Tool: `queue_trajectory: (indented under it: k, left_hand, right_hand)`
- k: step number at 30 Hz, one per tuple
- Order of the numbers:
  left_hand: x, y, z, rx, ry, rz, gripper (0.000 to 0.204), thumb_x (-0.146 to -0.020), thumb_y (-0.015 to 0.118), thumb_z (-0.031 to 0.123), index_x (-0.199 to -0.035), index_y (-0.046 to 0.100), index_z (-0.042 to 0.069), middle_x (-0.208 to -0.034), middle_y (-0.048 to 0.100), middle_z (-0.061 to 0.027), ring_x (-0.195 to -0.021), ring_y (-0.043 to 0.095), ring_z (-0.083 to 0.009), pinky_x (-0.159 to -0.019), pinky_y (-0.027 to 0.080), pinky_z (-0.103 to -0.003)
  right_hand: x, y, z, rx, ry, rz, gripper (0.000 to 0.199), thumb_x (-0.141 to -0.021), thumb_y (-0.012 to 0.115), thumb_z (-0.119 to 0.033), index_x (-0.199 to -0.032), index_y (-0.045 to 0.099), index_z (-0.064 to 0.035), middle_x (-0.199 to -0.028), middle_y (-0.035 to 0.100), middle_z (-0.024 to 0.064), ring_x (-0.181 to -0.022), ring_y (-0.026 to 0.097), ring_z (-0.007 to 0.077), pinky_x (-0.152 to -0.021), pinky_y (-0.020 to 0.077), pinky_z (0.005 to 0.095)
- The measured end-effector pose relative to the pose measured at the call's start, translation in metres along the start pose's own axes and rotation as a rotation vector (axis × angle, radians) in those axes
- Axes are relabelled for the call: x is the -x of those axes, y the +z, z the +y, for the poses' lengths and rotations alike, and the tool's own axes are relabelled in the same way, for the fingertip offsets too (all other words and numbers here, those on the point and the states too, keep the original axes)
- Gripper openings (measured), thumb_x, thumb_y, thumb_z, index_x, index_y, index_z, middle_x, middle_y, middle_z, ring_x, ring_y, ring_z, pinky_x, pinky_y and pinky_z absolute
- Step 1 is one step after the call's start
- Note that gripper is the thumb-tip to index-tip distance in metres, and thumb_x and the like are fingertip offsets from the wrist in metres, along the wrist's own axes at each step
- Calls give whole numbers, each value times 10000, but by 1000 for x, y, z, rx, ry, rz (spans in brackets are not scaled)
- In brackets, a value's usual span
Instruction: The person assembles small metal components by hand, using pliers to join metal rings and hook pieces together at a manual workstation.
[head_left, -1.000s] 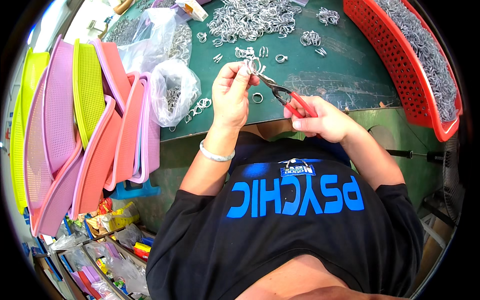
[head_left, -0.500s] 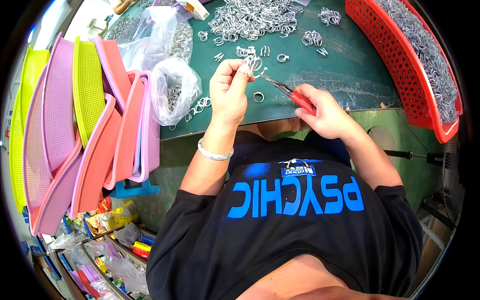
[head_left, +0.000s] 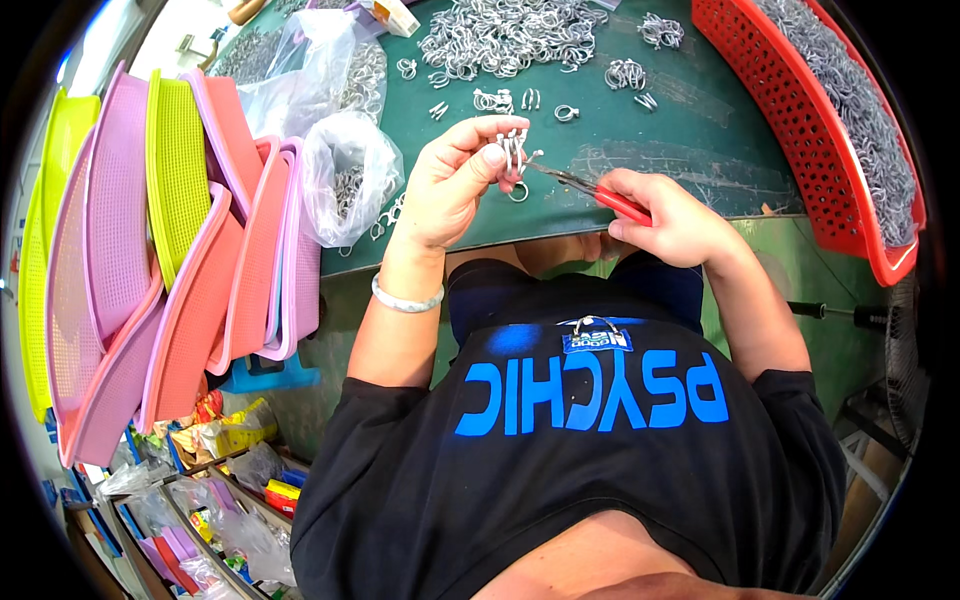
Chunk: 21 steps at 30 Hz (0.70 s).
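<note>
- Left hand [head_left: 448, 185]: thumb and fingers pinch a small row of wire ring clamps [head_left: 511, 152], held up off the table, rings side by side; the pinch probably keeps them lined up and their ends exposed toward the tool.
- Right hand [head_left: 672, 218]: fingers wrapped about red-handled pliers [head_left: 624, 204], nose pointing left; holding well back on the handles presumably leaves the slim tips unobstructed.
- Plier tips: right beside the pinched clamps, at a projecting end; whether they bite on it or only lie against it, cannot tell.
- Single loose ring [head_left: 518, 200]: flat on the table, just below the pinching fingertips.
- Lone ring clamp [head_left: 566, 114]: on the table, beyond the plier tips, apart from the small group [head_left: 493, 101] ahead of the left fingers.
- Main heap of ring clamps [head_left: 505, 40]: farther ahead of the pinch, seemingly kept within reach yet out of the hands' way.
- Clear plastic bag [head_left: 375, 210]: left of the left hand, mouth open, metal rings inside; the open mouth seems to give easy access.
- Red perforated basket [head_left: 790, 110]: well right of the pliers, filled with grey metal pieces, its walls likely containing the bulk.
- Stacked plastic baskets [head_left: 185, 320]: far left of the grip, nested, apparently to save room.
</note>
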<state>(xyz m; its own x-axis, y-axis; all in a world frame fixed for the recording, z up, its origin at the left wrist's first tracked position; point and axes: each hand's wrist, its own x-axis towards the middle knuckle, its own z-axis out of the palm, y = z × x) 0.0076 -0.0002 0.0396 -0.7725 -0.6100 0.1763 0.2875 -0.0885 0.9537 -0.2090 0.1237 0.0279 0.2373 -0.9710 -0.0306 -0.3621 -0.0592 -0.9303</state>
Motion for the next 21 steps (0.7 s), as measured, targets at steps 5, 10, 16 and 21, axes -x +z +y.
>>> queue_trajectory:
  k: [5,10,16,21]
  left_hand:
    - [3,5,-6,-60,62,90,264,-891,490,133,-1100,514,-27,-842,576,-66,-671,536,-111,-598,434,-218]
    - [1,8,-7,-72,139,196,233,-892,494,136,-1060,530,-22,-799,573,-49,-657,542,-111,-588,439,-228]
    - [1,15,-10,-229,203,230,222,-892,495,124,-1049,535,-27,-778,566,-44,-642,537,-99,-581,438,-221]
    - [5,17,-9,-306,221,224,209,-878,519,114,-1028,546,-30,-767,565,-38,-638,535,-89,-572,439,-209]
  right_hand:
    - [1,-4,-1,14,0,-24,299,-741,560,-33,-1027,491,20,-733,581,102,-606,592,162,-568,470,284]
    - [12,-5,-6,177,-109,125,335,-722,575,-24,-1042,484,12,-729,549,97,-665,569,196,-605,443,301]
    - [8,3,-20,214,-73,245,358,-696,598,-12,-1034,484,3,-654,449,90,-598,467,217,-570,399,323]
    - [5,2,-22,292,-92,191,317,-707,590,2,-1008,490,6,-651,483,78,-585,506,207,-547,404,313]
